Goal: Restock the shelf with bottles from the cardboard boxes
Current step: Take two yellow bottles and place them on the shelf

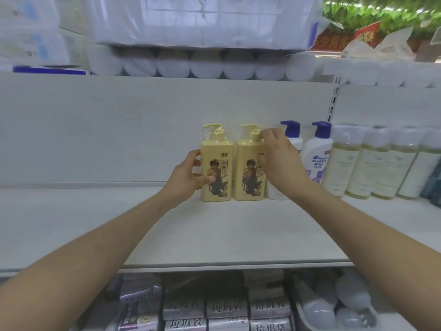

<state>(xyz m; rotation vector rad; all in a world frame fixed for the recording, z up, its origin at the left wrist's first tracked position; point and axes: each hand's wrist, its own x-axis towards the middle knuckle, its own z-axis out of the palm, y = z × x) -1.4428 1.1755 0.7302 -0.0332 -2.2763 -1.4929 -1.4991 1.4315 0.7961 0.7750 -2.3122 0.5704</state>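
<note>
Two yellow pump bottles stand upright side by side at the back of the white shelf [191, 230]. My left hand [188, 174] grips the left yellow bottle [217, 163] round its body, thumb across the label. My right hand [279, 161] holds the right yellow bottle [248, 168], fingers curled at its pump neck. No cardboard box is in view.
To the right stand two white bottles with blue pumps [316, 154], then several pale clear-capped bottles [372, 163]. Wrapped paper rolls [205, 63] fill the shelf above. Below are packs of bags [226, 309] and a bin of bulbs [334, 306].
</note>
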